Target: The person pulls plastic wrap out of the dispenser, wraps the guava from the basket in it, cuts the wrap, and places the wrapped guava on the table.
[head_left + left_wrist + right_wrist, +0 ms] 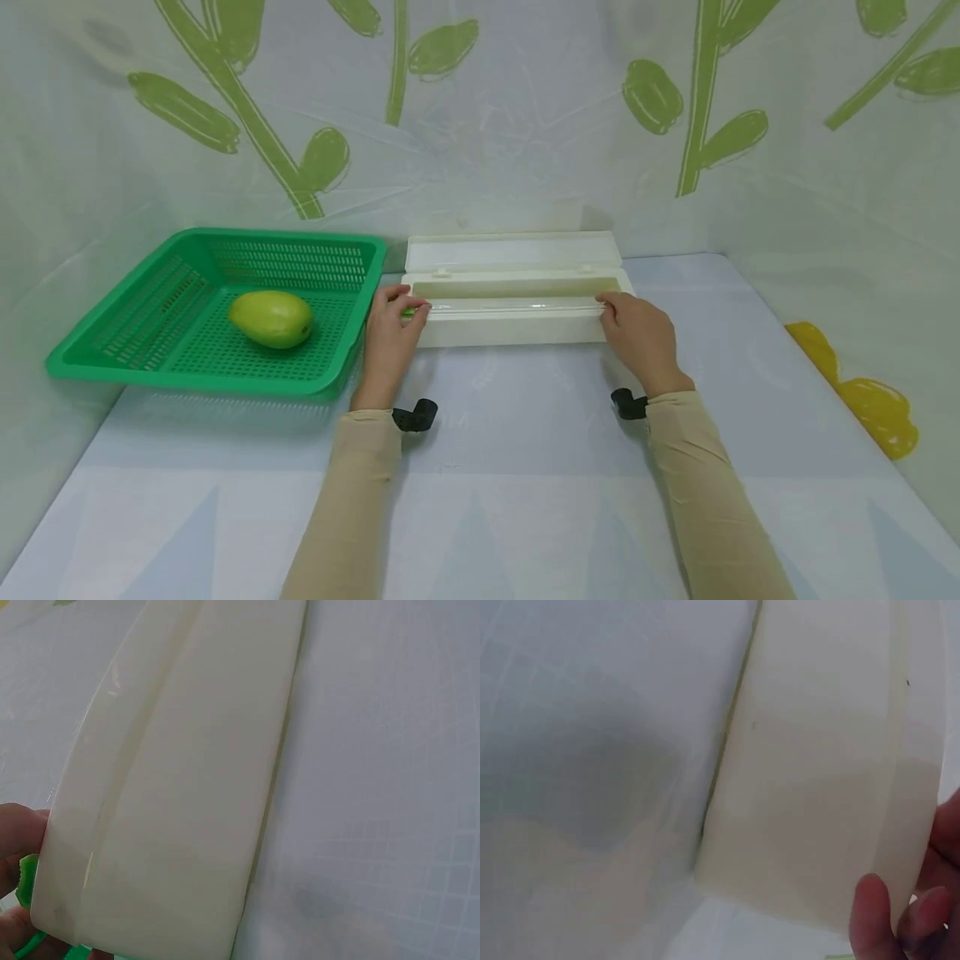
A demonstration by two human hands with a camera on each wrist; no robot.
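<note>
A long white cling film box (517,329) lies crosswise, its lid (513,250) tipped back against the wall. A clear glossy strip (517,305) runs along its front top edge. At the left end my left hand (388,342) curls its fingers and thumb about a small green piece (27,880), which looks like a slide cutter. My right hand (641,342) grips the box's right end, thumb and fingers bent around the front corner. In the right wrist view its fingertips (872,896) touch the end of the box. What lies inside the box is mostly hidden.
To the left stands a green plastic basket (202,385) with a yellow-green mango-like fruit (272,319) in it; its right side is close to my left hand. A pale patterned cloth covers the table (517,500). Behind rises a leaf-printed sheet (517,150).
</note>
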